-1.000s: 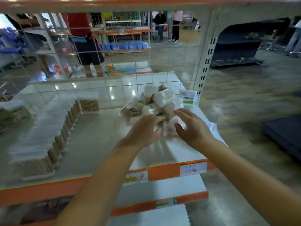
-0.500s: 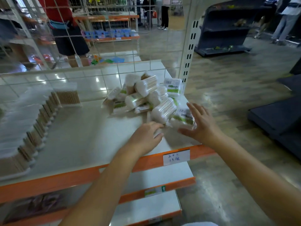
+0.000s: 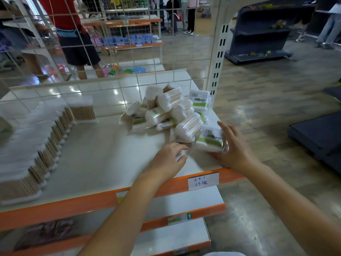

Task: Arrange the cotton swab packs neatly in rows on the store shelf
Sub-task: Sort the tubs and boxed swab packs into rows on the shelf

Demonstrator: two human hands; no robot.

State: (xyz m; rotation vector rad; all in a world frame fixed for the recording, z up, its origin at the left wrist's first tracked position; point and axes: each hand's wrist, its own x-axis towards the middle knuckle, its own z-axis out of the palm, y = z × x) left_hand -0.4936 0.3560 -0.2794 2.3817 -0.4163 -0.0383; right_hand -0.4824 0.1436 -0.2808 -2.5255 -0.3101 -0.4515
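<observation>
Where right fingers (image 3: 226,129) spread, pack (image 3: 210,139) alongside

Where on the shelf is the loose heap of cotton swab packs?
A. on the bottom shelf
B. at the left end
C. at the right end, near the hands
C: the heap lies at the shelf's right end by both hands, while tidy rows stand at the left.
</observation>
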